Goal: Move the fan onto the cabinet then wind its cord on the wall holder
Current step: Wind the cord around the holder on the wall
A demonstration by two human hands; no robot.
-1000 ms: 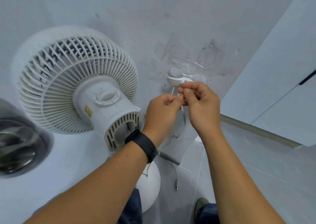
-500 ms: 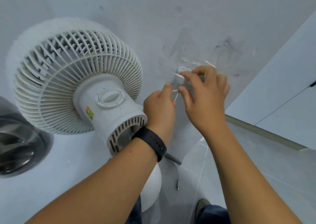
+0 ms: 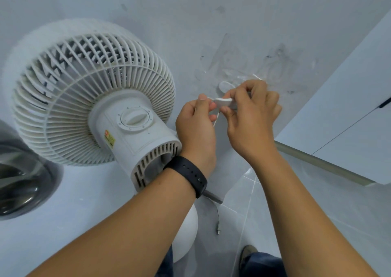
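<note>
Hands at wall holder, right of fan: left hand pinches cord, right hand grips holder.

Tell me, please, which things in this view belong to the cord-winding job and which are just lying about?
In the job: fan on the cabinet; wall holder; cord, plug dangling; left hand and right hand, both at the holder.

Lying about: dark metal bowl; white door; black wristband.
</note>
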